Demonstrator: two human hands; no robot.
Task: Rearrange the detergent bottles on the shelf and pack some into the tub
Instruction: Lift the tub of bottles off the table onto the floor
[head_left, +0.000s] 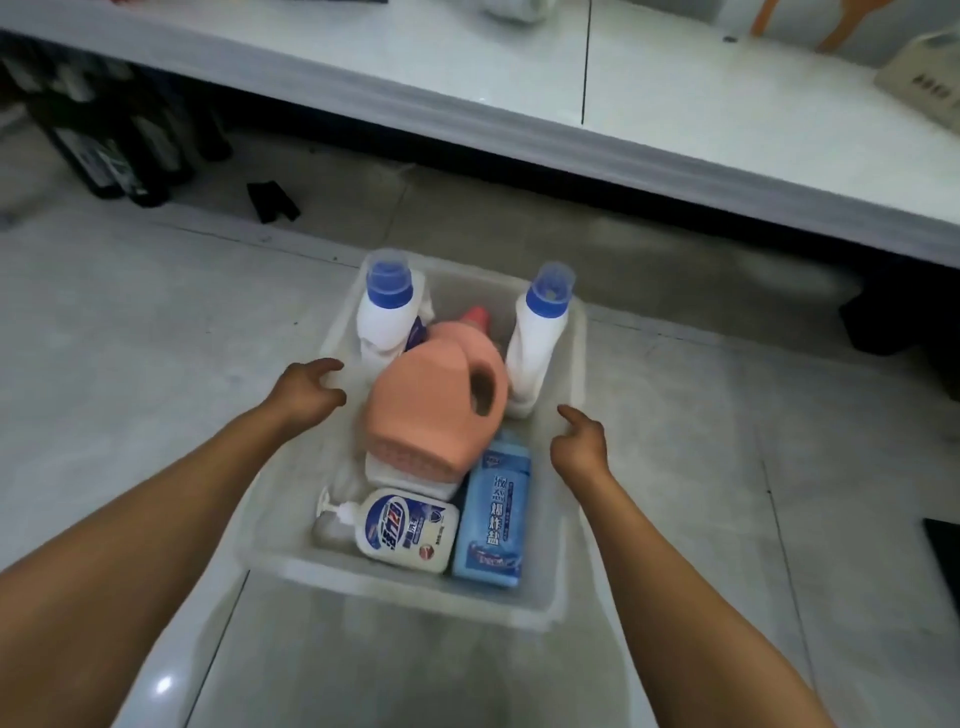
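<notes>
Tub (563, 470) sits on floor (156, 312), below shelf (467, 67). Inside tub: 2 white bottles (382, 317) upright at far end, pink jug (431, 405) centre, pump bottle (405, 530) and blue pouch (493, 514) near end. Left hand (306, 389) grips left rim; right hand (582, 447) grips right rim.

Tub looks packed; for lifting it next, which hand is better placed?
Neither alone: left hand grips the tub at its left rim, right hand at its right rim. Left looks more firmly curled, so slightly left.
</notes>
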